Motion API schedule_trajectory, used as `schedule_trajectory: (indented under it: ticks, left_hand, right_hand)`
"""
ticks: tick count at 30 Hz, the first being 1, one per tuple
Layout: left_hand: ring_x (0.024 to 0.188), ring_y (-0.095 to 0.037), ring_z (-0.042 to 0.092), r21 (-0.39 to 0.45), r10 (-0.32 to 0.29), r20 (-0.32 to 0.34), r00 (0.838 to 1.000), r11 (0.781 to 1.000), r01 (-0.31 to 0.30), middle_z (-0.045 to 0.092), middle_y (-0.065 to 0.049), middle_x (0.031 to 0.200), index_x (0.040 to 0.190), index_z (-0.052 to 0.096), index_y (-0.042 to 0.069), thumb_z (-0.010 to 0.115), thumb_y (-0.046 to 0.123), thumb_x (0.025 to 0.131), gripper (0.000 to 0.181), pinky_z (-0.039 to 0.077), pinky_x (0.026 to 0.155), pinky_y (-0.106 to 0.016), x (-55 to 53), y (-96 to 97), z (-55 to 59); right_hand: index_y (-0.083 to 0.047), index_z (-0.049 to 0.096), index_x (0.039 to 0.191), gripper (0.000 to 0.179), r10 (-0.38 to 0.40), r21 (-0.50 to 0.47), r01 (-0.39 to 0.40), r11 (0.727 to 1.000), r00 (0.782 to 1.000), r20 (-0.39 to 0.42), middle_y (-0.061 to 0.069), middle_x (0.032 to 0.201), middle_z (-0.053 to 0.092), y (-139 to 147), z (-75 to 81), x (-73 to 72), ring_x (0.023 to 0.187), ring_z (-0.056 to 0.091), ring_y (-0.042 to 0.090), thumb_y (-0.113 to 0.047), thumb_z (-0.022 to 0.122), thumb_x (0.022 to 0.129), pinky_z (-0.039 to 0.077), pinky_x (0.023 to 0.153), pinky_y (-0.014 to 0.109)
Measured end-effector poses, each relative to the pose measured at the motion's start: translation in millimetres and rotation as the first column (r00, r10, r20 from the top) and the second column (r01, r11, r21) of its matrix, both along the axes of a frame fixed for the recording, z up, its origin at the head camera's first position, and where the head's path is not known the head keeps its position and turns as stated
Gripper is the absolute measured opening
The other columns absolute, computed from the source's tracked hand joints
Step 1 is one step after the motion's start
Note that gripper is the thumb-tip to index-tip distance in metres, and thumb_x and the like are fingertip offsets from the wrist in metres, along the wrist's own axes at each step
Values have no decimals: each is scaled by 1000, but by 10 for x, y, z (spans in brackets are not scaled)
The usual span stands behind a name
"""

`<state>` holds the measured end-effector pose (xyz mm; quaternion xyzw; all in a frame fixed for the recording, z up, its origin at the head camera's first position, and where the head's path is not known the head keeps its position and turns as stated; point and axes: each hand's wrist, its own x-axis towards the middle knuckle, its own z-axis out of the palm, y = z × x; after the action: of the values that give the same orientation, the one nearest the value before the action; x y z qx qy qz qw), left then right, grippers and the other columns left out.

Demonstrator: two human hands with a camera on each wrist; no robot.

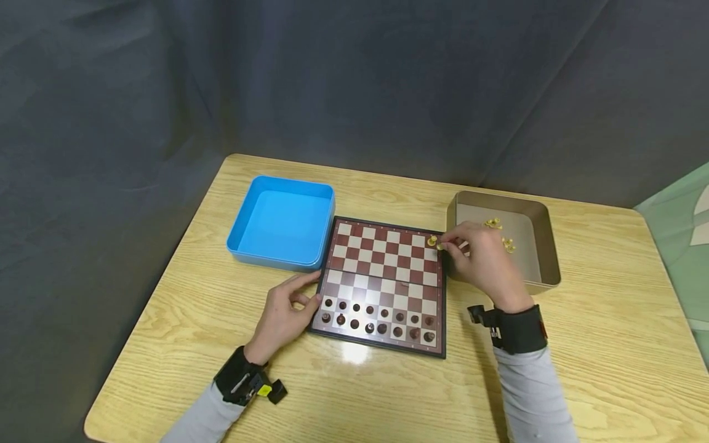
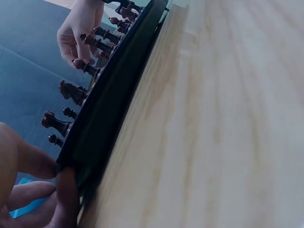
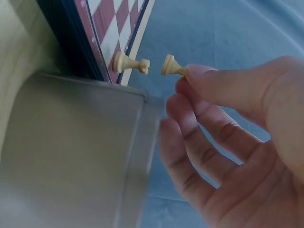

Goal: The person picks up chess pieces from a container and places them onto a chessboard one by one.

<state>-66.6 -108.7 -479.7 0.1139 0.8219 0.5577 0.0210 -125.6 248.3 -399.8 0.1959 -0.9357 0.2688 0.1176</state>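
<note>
The left hand [image 1: 282, 317] is at the near left of the chessboard [image 1: 388, 264], thumb and fingers pinching its left edge; the board lies flat on the tabletop [image 1: 360, 406], its fold line running left to right; two rows of dark pieces [image 1: 370, 310] stand upright along its near side. Farther off and to the right, the right hand [image 1: 484, 261] pinches a pale chess piece [image 3: 171, 65] by its top between thumb and index finger, the other fingers loosely bent; the piece is at the board's right edge, near the far right corner, its base toward the board, its long axis close to upright; just beside it, a second pale piece [image 3: 126, 62] stands upright on the board; to the right, a brown box [image 1: 545, 246] holds more pale pieces [image 1: 508, 245]; a blue tray [image 1: 279, 224] sits left of the board; beyond hangs a dark curtain [image 1: 360, 92].
</note>
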Motion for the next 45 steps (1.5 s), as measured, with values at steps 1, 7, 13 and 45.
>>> schedule_trajectory:
  ticks: [1, 7, 13, 45]
  left_hand:
    - [57, -11, 59, 14, 2, 4, 1000, 1000, -2, 59, 0, 99, 119, 53, 18, 64, 11, 77, 43, 43, 34, -27, -1, -3, -8]
    - [51, -15, 58, 79, -2, 28, 1000, 997, 0, 63, -3, 68, 116, 55, 18, 66, 15, 77, 41, 39, 30, -27, -21, -35, -37]
    - [40, -22, 53, 156, -1, 68, 998, 988, -10, 64, -6, 68, 113, 58, 16, 66, 17, 76, 38, 44, 31, -32, -37, -54, -61]
    - [44, -28, 54, 201, -13, 57, 998, 980, 1, 63, -14, 88, 109, 59, 4, 65, 7, 77, 33, 45, 33, -35, -13, -25, 142]
  right_hand:
    - [-12, 65, 86, 8, 5, -3, -5, 1000, 1000, 4, -5, 84, 58, -7, -11, -5, 68, 52, 6, -10, 62, 79, 47, 55, 25]
    - [-12, 64, 85, 7, 31, -5, -31, 999, 1000, 4, -5, 83, 57, -32, -67, -19, 63, 49, 5, -10, 63, 78, 44, 50, 24]
    - [-13, 64, 86, 8, 32, 7, -32, 999, 999, 35, -6, 80, 55, -76, -113, -26, 59, 45, 6, -10, 63, 78, 39, 46, 24]
    - [-9, 65, 83, 8, 13, 98, -16, 995, 999, 32, -1, 83, 58, -137, -184, -48, 71, 53, 10, -6, 64, 76, 46, 56, 24]
